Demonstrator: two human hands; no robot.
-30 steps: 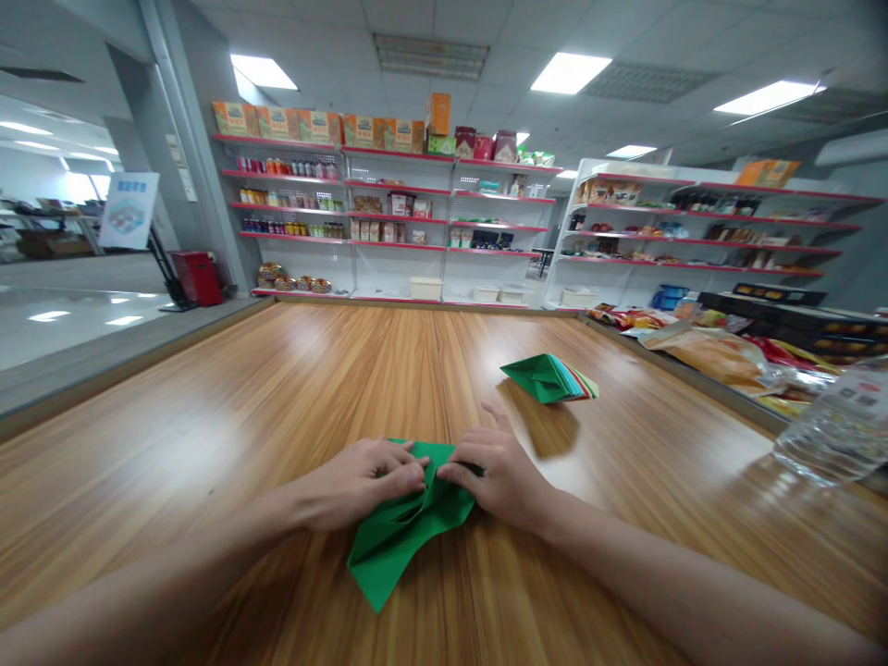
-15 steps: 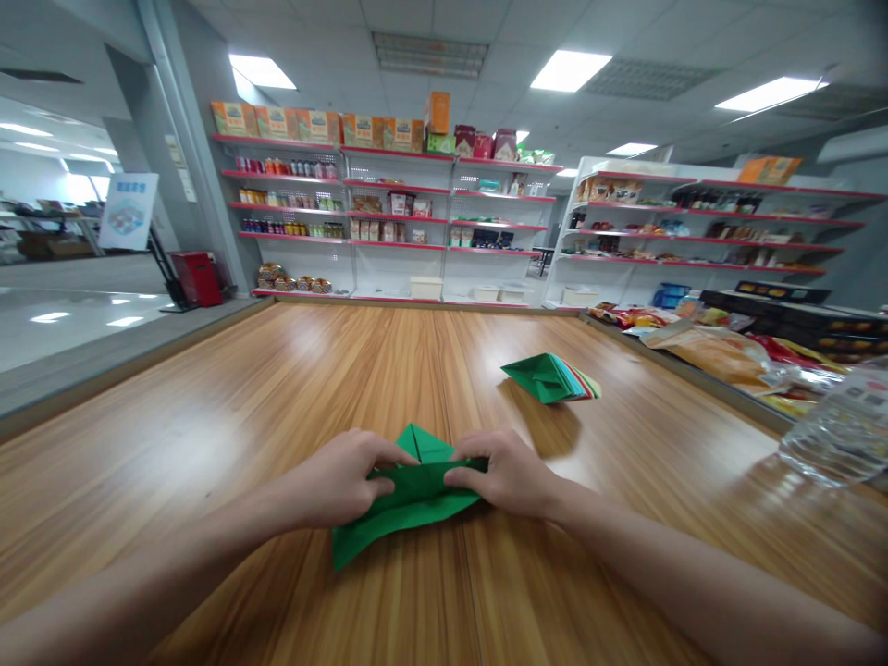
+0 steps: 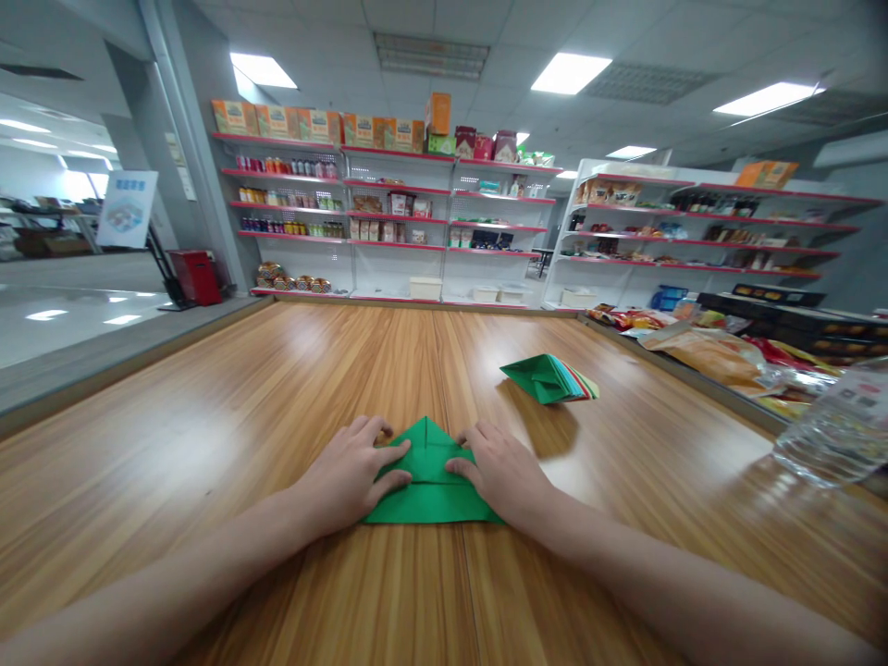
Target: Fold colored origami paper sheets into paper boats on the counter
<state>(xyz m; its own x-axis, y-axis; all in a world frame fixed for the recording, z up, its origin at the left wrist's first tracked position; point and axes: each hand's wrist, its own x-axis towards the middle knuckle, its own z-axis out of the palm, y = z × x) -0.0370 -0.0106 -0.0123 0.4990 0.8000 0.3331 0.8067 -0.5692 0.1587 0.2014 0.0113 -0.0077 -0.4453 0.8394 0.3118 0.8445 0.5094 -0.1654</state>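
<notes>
A folded sheet of green paper (image 3: 431,501) lies on the wooden table in front of me, its pointed tip facing away and a crease running across its middle. My left hand (image 3: 353,467) holds the paper's left side, with thumb and index finger on top and the other fingers curled near the edge. On the opposite side, my right hand (image 3: 503,467) has its thumb on the paper and its fingers bent over the right edge. Beyond my right hand stands a folded paper piece (image 3: 548,379), green outside with layered coloured sheets.
The wooden table (image 3: 333,361) has a raised rim. A clear plastic bottle (image 3: 832,435) lies at the right, near packaged snacks (image 3: 721,356) and black boxes (image 3: 783,319). Stocked shelves (image 3: 395,217) stand behind the table, with a red box (image 3: 198,276) on the left.
The green paper has gone from lifted and bent in my fingers to lying flatter and straight. Both hands have shifted outward to its sides. The layered paper piece has not moved.
</notes>
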